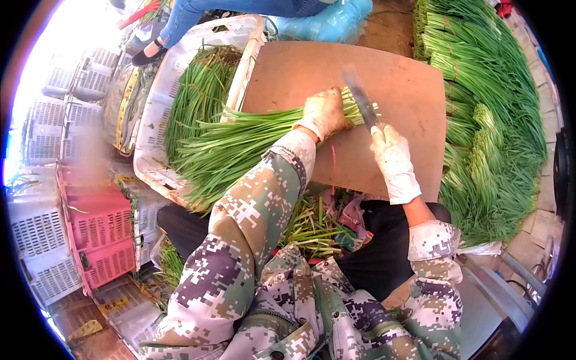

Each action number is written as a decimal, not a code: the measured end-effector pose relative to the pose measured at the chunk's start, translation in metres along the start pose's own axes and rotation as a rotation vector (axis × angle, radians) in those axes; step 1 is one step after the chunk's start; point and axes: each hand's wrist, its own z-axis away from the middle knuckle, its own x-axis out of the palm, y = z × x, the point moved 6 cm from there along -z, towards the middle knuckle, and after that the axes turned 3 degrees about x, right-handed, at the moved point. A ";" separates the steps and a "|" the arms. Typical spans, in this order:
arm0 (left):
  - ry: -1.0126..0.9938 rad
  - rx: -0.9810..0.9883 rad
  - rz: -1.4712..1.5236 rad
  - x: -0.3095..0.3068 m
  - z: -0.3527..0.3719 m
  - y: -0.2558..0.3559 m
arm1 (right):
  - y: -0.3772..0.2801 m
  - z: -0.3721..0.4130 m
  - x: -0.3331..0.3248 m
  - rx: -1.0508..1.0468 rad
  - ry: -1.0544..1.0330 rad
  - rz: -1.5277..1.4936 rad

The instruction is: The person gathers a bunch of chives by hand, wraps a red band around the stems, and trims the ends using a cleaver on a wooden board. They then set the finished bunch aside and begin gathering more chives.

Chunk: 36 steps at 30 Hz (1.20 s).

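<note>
Gloved left hand is pressing a bundle of green chive stalks flat onto the brown cutting board; gloved right hand is gripping a knife whose blade is meeting the stalk ends.

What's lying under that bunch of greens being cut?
The bunch rests on a brown board, its tips over a white crate. The left hand hides the contact spot.

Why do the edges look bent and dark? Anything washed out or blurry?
Head view: fisheye lens bends the white crates and blackens the corners; sunlight washes out the upper left; the knife in the right hand is motion-smeared, while the left hand on the greens is sharp.
</note>
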 end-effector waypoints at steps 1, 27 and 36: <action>-0.012 -0.003 -0.004 0.001 -0.001 0.001 | -0.002 0.001 -0.005 0.009 0.009 0.000; -0.061 -0.007 0.062 -0.007 0.001 0.003 | 0.012 -0.024 -0.012 -0.001 0.047 0.149; -0.008 -0.004 0.114 -0.004 -0.004 -0.003 | -0.002 -0.016 -0.033 0.125 0.085 -0.382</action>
